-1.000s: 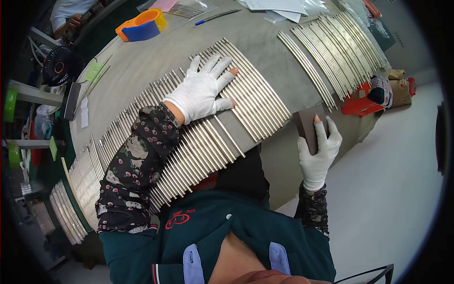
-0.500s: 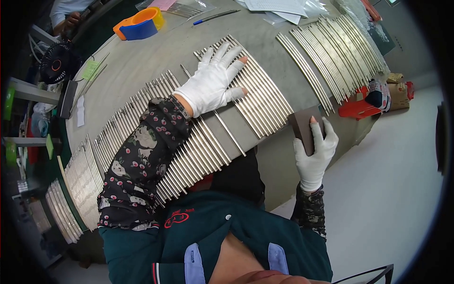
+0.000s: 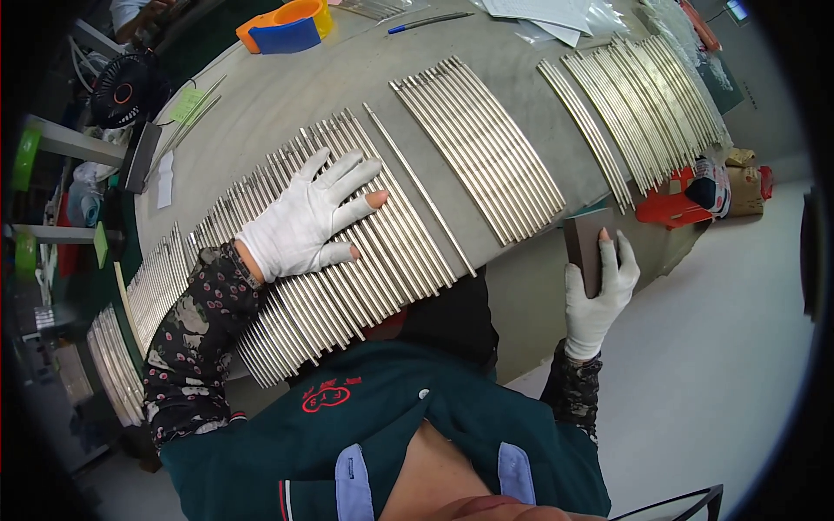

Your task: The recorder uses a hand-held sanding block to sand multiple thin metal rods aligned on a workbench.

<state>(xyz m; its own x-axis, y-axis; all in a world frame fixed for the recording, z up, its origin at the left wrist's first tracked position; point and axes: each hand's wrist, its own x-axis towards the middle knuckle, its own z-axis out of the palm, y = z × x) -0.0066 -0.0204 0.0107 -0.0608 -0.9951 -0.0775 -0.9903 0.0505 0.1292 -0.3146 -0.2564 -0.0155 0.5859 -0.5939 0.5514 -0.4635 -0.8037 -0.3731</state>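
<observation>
Item, left hand [image 3: 306, 221]: white cotton glove with the tips of thumb and forefinger cut away; it is lying palm-down, fingers [image 3: 352, 171] spread and released, pressing flat on the nearest batch of slim, silver-coloured metal rods [image 3: 347, 260]; nothing is being grasped; the splayed hold is judged to be keeping the rods from rolling and holding them side by side in one layer.

Item, right hand [image 3: 599, 291]: gloved likewise, one fingertip bare; it is hanging off the near edge of the grey worktop [image 3: 287, 95], fingers curled and closed about a dark rectangular block [image 3: 586, 252]; the block is being held upright just beside the edge, clear of the rods; what the block is made of cannot be told.

Item, rods: the pressed batch is lying across the near worktop edge, some ends overhanging toward the person; one single rod [image 3: 417, 187] is lying apart just to its right; a second batch of silver rods [image 3: 478, 156] is sitting in the middle of the worktop, a third fanned batch [image 3: 638, 113] farther right; further bundles [image 3: 117, 365] are showing low at the left; the separate groups are judged to be keeping lots apart.

Item, surroundings: an orange-and-blue tape roll [image 3: 287, 26], a blue pen [image 3: 430, 22] and white papers [image 3: 539, 13] are lying at the far side; a small black desk fan [image 3: 122, 87] is standing at far left; a red tray [image 3: 673, 204] is sitting below at the right.
</observation>
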